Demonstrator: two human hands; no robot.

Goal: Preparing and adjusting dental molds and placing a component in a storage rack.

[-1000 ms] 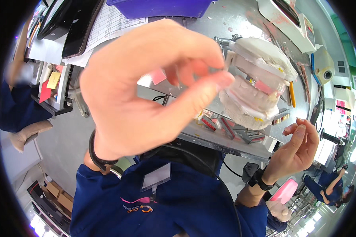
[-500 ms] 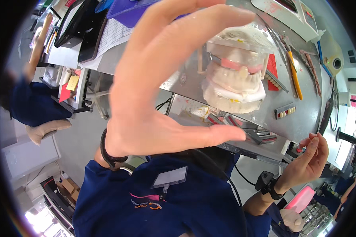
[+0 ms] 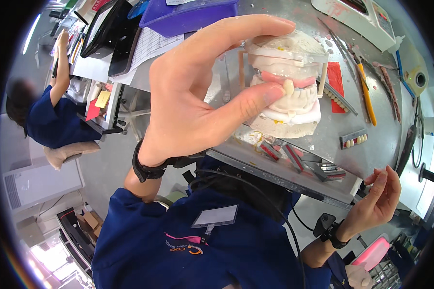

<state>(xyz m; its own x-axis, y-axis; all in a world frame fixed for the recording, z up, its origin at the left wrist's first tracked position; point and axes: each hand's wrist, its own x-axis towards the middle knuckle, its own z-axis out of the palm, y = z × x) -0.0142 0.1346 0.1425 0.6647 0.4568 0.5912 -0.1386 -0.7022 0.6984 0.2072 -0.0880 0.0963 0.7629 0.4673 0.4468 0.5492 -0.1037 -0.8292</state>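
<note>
The left hand (image 3: 193, 103) gripped the dental model (image 3: 294, 115) from its left side, the index finger over the upper cast and the thumb against the front teeth, beside a single cream tooth (image 3: 288, 87). A pink band (image 3: 277, 78) ran along the upper cast. The model stood on the metal bench (image 3: 323, 132), in front of the person. The right hand (image 3: 378, 200) was raised near the bench's front edge, fingers curled toward the thumb; whether they pinched something small could not be told. Just right of the model lay a red sheet (image 3: 336, 77), then an orange-handled tool (image 3: 368, 101); a short strip of teeth (image 3: 354, 139) lay nearer the right hand. Strips in red and grey (image 3: 293, 158) filled an open drawer (image 3: 275, 178) below. Beyond the model sat a purple bin (image 3: 188, 21) and a white device (image 3: 359, 24). A co-worker (image 3: 58, 118) sat far left.
</note>
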